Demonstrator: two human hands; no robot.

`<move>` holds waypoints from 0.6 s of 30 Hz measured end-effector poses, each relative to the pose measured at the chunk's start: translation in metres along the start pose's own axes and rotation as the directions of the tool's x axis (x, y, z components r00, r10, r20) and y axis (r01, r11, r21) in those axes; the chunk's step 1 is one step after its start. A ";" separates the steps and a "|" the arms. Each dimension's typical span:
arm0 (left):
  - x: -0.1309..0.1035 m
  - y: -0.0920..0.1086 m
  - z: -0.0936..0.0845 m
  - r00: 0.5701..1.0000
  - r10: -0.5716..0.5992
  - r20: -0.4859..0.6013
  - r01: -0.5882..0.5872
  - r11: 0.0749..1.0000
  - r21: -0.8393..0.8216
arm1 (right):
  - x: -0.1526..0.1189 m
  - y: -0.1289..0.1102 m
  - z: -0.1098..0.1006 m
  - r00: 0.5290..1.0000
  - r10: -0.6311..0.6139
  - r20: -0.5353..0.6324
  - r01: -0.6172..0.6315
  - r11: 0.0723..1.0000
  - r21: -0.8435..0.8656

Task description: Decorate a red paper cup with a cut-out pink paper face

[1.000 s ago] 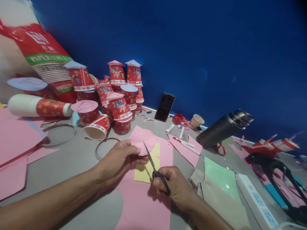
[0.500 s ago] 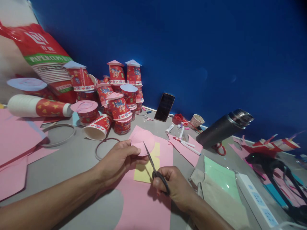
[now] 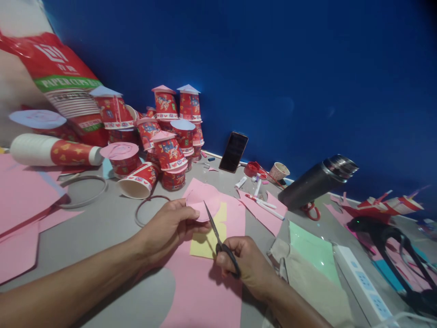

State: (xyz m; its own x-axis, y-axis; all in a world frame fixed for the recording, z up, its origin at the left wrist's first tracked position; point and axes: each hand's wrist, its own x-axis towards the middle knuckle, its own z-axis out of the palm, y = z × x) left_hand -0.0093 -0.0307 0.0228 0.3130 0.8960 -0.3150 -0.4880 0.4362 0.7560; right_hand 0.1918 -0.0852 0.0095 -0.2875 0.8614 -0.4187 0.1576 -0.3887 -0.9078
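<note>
A round pink paper piece (image 3: pixel 206 208) is pinched between the thumb and fingers of my left hand (image 3: pixel 175 217). My right hand (image 3: pixel 247 264) grips the handles of black-handled scissors (image 3: pixel 221 246), their tips pointing up and left at the round piece. The blades look closed or nearly so. Beneath both hands lie a yellow sheet (image 3: pixel 205 243) and a large pink sheet (image 3: pixel 208 291) on the grey table (image 3: pixel 136 298).
Stacked red paper cups (image 3: pixel 170 152) with paper tops stand at back left. A phone (image 3: pixel 233 151) leans on the blue wall. A dark flask (image 3: pixel 314 184) is tilted at right, beyond a green sheet (image 3: pixel 314 248) and a white power strip (image 3: pixel 365 284).
The view has shifted very slightly. Both hands, the round paper and the scissors hold nearly the same positions.
</note>
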 end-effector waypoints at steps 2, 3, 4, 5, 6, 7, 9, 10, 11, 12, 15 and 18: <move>0.000 0.000 0.000 1.000 0.003 0.006 -0.003 1.000 0.000 | -0.001 -0.001 0.000 1.000 -0.002 0.007 0.002 1.000 0.009; 0.001 0.000 0.000 1.000 0.003 0.006 -0.003 1.000 -0.001 | -0.001 -0.002 0.000 1.000 -0.001 0.009 0.001 1.000 0.014; 0.001 0.000 0.000 1.000 0.001 0.004 -0.001 1.000 -0.001 | -0.002 -0.003 0.000 1.000 -0.002 0.009 0.001 1.000 0.020; 0.001 0.000 -0.001 1.000 -0.004 0.003 0.004 1.000 -0.001 | -0.002 -0.003 0.000 1.000 -0.002 0.009 0.002 1.000 0.026; 0.001 -0.001 -0.001 1.000 -0.007 0.002 0.007 1.000 -0.001 | -0.002 -0.003 0.000 1.000 -0.001 0.009 0.001 1.000 0.029; 0.001 -0.001 -0.002 1.000 -0.010 0.000 0.010 1.000 -0.001 | -0.002 -0.003 0.000 1.000 0.002 0.008 -0.002 0.999 0.032; 0.001 -0.002 -0.003 1.000 -0.015 0.004 0.015 1.000 -0.001 | -0.002 -0.003 -0.001 1.000 0.014 0.003 -0.014 0.999 0.032; 0.002 -0.002 -0.003 1.000 -0.015 0.003 0.015 1.000 -0.006 | -0.001 -0.002 -0.001 1.000 0.021 -0.004 -0.021 0.999 0.029; 0.002 -0.002 -0.003 1.000 -0.018 0.000 0.018 1.000 -0.013 | -0.001 -0.002 -0.001 1.000 0.024 -0.014 -0.024 0.999 0.026; 0.002 -0.002 -0.003 1.000 -0.024 -0.007 0.024 0.999 -0.023 | -0.001 -0.002 -0.001 0.999 0.023 -0.025 -0.022 1.000 0.022; 0.002 0.000 -0.001 0.998 -0.058 -0.035 0.056 0.997 -0.061 | -0.001 -0.003 -0.001 0.999 0.022 -0.041 -0.022 1.000 0.009; 0.002 0.001 0.001 0.996 -0.085 -0.039 0.082 0.993 -0.081 | -0.002 -0.003 -0.001 0.999 0.031 -0.031 -0.031 1.000 0.003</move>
State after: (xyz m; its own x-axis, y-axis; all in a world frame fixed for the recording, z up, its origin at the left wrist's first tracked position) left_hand -0.0089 -0.0287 0.0238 0.3219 0.8580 -0.4003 -0.5248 0.5136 0.6788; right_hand 0.1923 -0.0851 0.0130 -0.2527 0.8588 -0.4457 0.1636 -0.4161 -0.8945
